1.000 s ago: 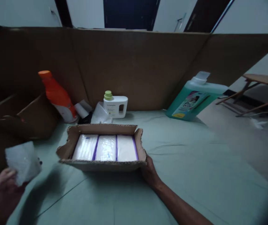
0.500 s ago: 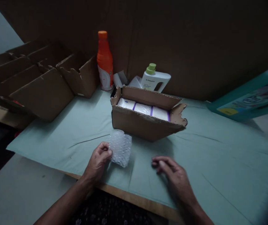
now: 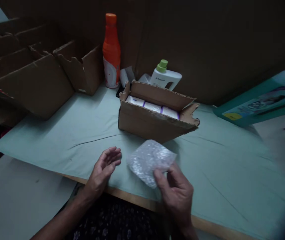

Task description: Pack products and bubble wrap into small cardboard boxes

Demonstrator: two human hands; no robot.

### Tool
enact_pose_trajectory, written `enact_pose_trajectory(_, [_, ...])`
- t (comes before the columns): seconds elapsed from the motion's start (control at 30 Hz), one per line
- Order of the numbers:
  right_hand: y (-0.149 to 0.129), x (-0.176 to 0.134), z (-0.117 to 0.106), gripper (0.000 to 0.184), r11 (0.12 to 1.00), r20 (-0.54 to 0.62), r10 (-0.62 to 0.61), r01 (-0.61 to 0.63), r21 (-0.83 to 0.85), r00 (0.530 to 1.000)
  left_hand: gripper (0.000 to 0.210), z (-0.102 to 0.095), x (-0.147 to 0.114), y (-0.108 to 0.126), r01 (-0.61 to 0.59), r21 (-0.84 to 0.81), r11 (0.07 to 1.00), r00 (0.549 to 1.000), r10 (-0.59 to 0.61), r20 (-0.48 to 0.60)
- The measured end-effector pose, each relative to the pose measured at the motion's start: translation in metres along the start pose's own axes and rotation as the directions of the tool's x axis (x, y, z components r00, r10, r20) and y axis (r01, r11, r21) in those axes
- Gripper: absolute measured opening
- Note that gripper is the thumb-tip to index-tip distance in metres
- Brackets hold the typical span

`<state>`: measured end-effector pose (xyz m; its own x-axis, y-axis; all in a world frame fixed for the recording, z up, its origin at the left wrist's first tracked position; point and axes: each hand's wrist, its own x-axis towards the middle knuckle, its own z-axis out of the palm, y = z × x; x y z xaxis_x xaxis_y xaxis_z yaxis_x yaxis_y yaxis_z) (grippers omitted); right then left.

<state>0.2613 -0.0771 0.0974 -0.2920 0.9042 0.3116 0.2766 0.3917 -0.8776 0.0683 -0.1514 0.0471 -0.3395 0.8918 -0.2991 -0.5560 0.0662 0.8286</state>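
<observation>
The bubble wrap sheet point(image 3: 150, 161) is being pinched only at its near edge in the right hand's point(image 3: 176, 195) grip, at 6 o'clock of the cardboard box point(image 3: 154, 115), while the left hand point(image 3: 102, 170) is being held spread and empty, so it is likely being risked slipping onto the desk point(image 3: 57, 140).

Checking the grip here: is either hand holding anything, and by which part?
The right hand pinches the bubble wrap at its near edge, between thumb and fingers. The left hand is open and holds nothing, just beside the wrap.
</observation>
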Motion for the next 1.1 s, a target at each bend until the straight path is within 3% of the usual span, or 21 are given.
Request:
enact_pose_trajectory(0.07, [-0.014, 0.006, 0.012, 0.024, 0.989, 0.249, -0.146, 0.150, 0.005, 0.957, 0.085, -0.003, -0.007, 0.009, 0.061, -0.086, 0.994, 0.997, -0.057, 0.049])
enact_pose_trajectory(0.13, [-0.019, 0.013, 0.027, 0.043, 0.969, 0.473, -0.240, 0.239, 0.063, 0.848, 0.095, -0.008, -0.012, 0.022, 0.104, -0.138, 0.985, 0.994, -0.098, 0.046])
enact_pose_trajectory(0.2, [-0.012, 0.018, 0.038, 0.049, 0.964, 0.569, -0.244, 0.263, 0.050, 0.785, 0.101, -0.016, -0.011, 0.034, 0.080, -0.126, 0.989, 0.996, -0.084, -0.033])
enact_pose_trajectory(0.3, [0.009, 0.019, 0.044, 0.035, 0.931, 0.544, -0.163, 0.311, -0.192, 0.823, 0.108, -0.029, -0.002, 0.041, 0.036, 0.123, 0.992, 0.984, -0.014, -0.180])
enact_pose_trajectory(0.37, [0.023, 0.015, 0.043, 0.026, 0.845, 0.553, -0.134, 0.387, -0.370, 0.823, 0.096, -0.033, 0.009, 0.038, 0.019, 0.380, 0.925, 0.975, 0.068, -0.213])
enact_pose_trajectory(0.43, [0.034, 0.011, 0.038, 0.025, 0.756, 0.590, -0.121, 0.459, -0.466, 0.798, 0.066, -0.035, 0.021, 0.034, -0.013, 0.578, 0.816, 0.974, 0.141, -0.176])
enact_pose_trajectory(0.5, [0.043, 0.007, 0.025, 0.026, 0.698, 0.585, -0.110, 0.482, -0.530, 0.803, 0.044, -0.039, 0.030, 0.034, -0.054, 0.683, 0.728, 0.971, 0.197, -0.133])
enact_pose_trajectory(0.67, [0.070, -0.004, -0.026, 0.020, 0.641, 0.429, -0.156, 0.421, -0.641, 0.890, 0.033, -0.045, 0.028, 0.051, -0.118, 0.831, 0.543, 0.929, 0.356, -0.100])
enact_pose_trajectory(0.73, [0.079, -0.008, -0.039, 0.019, 0.645, 0.395, -0.176, 0.409, -0.646, 0.902, 0.029, -0.030, 0.017, 0.050, -0.248, 0.865, 0.435, 0.897, 0.440, 0.037])
enact_pose_trajectory(0.8, [0.082, -0.010, -0.040, 0.019, 0.654, 0.391, -0.180, 0.407, -0.638, 0.902, 0.031, -0.003, 0.008, 0.038, -0.472, 0.825, 0.309, 0.830, 0.472, 0.298])
enact_pose_trajectory(0.87, [0.081, -0.011, -0.034, 0.018, 0.663, 0.389, -0.183, 0.405, -0.630, 0.903, 0.042, 0.027, 0.007, 0.017, -0.644, 0.737, 0.204, 0.745, 0.383, 0.545])
enact_pose_trajectory(0.9, [0.081, -0.010, -0.031, 0.018, 0.663, 0.383, -0.187, 0.404, -0.631, 0.905, 0.050, 0.041, 0.011, 0.006, -0.667, 0.725, 0.170, 0.736, 0.303, 0.606])
enact_pose_trajectory(1.0, [0.086, -0.011, -0.031, 0.019, 0.635, 0.338, -0.207, 0.389, -0.667, 0.918, 0.042, 0.064, 0.034, -0.017, -0.565, 0.813, 0.139, 0.824, 0.150, 0.547])
enact_pose_trajectory(1.1, [0.098, -0.016, -0.049, 0.024, 0.589, 0.205, -0.186, 0.276, -0.760, 0.961, 0.020, 0.062, 0.058, -0.019, -0.454, 0.842, 0.289, 0.889, 0.213, 0.406])
